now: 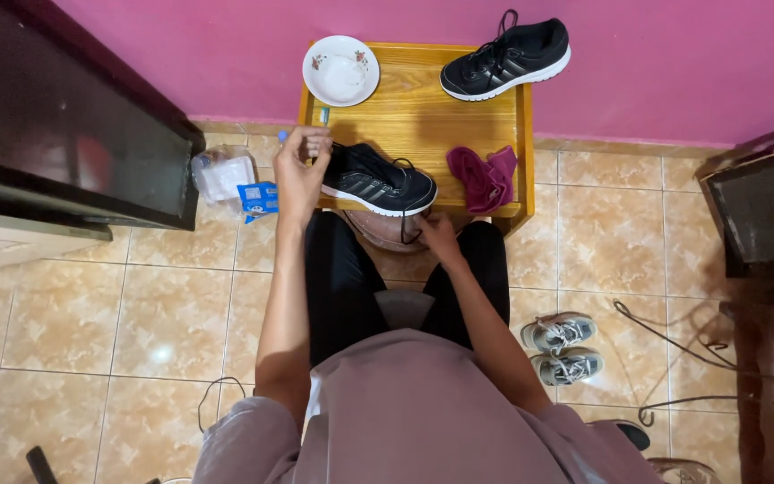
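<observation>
A black sneaker with white stripes and sole (378, 182) lies at the front edge of a small wooden table (423, 112). My left hand (301, 170) is closed around a thin blue-tipped stick (323, 116), perhaps a toothbrush, right beside the sneaker's heel. My right hand (438, 237) is below the table's front edge under the sneaker's toe, pinching its dangling black lace (408, 229). A second matching black sneaker (507, 59) rests at the table's far right corner.
A white bowl (341, 70) sits at the table's far left, a maroon cloth (485, 177) at its front right. Plastic bag and blue packets (242, 184) lie on the tiled floor left of the table. Grey sneakers (562, 348) stand at my right. Dark furniture flanks both sides.
</observation>
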